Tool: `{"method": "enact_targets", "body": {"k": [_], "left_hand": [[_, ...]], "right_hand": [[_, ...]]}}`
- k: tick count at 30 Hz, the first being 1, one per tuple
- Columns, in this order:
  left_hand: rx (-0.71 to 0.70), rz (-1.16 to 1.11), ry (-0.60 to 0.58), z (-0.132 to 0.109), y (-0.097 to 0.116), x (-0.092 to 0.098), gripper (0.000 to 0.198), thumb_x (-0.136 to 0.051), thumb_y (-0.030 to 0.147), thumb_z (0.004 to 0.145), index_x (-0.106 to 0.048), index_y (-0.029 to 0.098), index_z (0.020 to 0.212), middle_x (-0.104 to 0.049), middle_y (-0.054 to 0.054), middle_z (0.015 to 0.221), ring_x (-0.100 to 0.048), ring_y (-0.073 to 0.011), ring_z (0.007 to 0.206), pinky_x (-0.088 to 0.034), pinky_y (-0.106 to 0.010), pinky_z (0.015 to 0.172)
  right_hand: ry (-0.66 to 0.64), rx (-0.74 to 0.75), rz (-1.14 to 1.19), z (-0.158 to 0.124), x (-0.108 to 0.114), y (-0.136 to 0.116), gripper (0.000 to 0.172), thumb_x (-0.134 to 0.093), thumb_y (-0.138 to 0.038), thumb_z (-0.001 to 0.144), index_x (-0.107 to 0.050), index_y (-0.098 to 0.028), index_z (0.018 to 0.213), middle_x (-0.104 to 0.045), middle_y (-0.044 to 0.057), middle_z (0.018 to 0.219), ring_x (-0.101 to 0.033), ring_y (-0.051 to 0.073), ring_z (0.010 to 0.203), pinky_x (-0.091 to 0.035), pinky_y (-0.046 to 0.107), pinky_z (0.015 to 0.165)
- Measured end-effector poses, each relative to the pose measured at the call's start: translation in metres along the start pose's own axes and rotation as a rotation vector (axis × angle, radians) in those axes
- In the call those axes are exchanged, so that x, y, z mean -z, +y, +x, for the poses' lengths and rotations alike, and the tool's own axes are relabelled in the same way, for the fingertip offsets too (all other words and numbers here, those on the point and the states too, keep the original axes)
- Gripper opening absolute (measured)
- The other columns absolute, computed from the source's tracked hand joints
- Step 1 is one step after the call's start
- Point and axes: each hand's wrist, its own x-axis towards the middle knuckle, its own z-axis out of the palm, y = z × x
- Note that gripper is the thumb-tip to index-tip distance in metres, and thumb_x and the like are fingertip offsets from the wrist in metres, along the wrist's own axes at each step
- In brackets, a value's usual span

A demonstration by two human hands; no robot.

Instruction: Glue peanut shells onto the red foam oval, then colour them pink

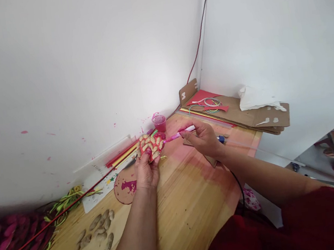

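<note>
My left hand point(147, 172) holds up a red piece covered with whole peanuts point(151, 145), its thumb pressed on the front. Between the thumb and fingers of my right hand point(204, 139) is a paintbrush point(189, 129) with a white handle end and pink paint along it. The brush tip reaches the right edge of the peanut-covered piece; whether it touches is hard to tell. Behind the piece, near the wall, stands a clear plastic cup of pink paint point(160, 124). A round brown disc smeared with magenta point(123, 194) lies partly behind my left forearm.
Loose peanuts point(99, 232) are spread at the table's front left. Pink petal-like layers point(12, 239) and green strands fill the left corner. Flat cardboard point(236, 112) with red paper, coiled cords and a white bag point(255, 97) lies back right. White walls border the table point(183, 204).
</note>
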Motion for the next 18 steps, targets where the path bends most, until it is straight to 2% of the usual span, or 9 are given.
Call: {"method": "enact_targets", "body": {"k": [8, 11, 14, 18], "left_hand": [[0.008, -0.003, 0.002, -0.0002, -0.0005, -0.0003, 0.023, -0.068, 0.008, 0.078, -0.071, 0.019, 0.098, -0.074, -0.003, 0.098, -0.069, -0.0092, 0.068, -0.056, -0.014, 0.053], [0.003, 0.002, -0.004, -0.0004, -0.0007, 0.0001, 0.023, -0.068, 0.009, 0.077, -0.071, 0.019, 0.098, -0.074, -0.003, 0.096, -0.069, -0.0089, 0.068, -0.056, -0.014, 0.053], [0.003, 0.009, -0.002, 0.0, -0.0013, 0.0007, 0.025, -0.07, 0.01, 0.077, -0.071, 0.02, 0.1, -0.074, -0.003, 0.096, -0.069, -0.009, 0.068, -0.056, -0.014, 0.053], [0.004, 0.012, -0.001, 0.0003, -0.0017, 0.0007, 0.027, -0.069, 0.01, 0.077, -0.071, 0.021, 0.102, -0.074, -0.003, 0.097, -0.068, -0.0095, 0.068, -0.056, -0.015, 0.053]], "right_hand": [[0.011, 0.023, -0.017, -0.0017, 0.0008, -0.0023, 0.008, -0.067, -0.03, 0.089, -0.069, -0.022, 0.089, -0.072, 0.002, 0.085, -0.067, 0.018, 0.08, -0.053, 0.033, 0.076], [-0.017, 0.031, -0.02, -0.0018, 0.0007, -0.0029, 0.008, -0.069, -0.03, 0.088, -0.07, -0.023, 0.087, -0.073, 0.002, 0.086, -0.068, 0.018, 0.081, -0.053, 0.033, 0.076], [0.016, 0.025, -0.037, -0.0014, 0.0011, -0.0025, 0.007, -0.067, -0.03, 0.089, -0.07, -0.023, 0.09, -0.072, 0.002, 0.086, -0.067, 0.019, 0.083, -0.052, 0.034, 0.077], [0.001, 0.024, -0.042, -0.0015, 0.0018, -0.0027, 0.008, -0.068, -0.03, 0.089, -0.07, -0.022, 0.087, -0.072, 0.002, 0.083, -0.066, 0.018, 0.077, -0.052, 0.033, 0.072]]}}
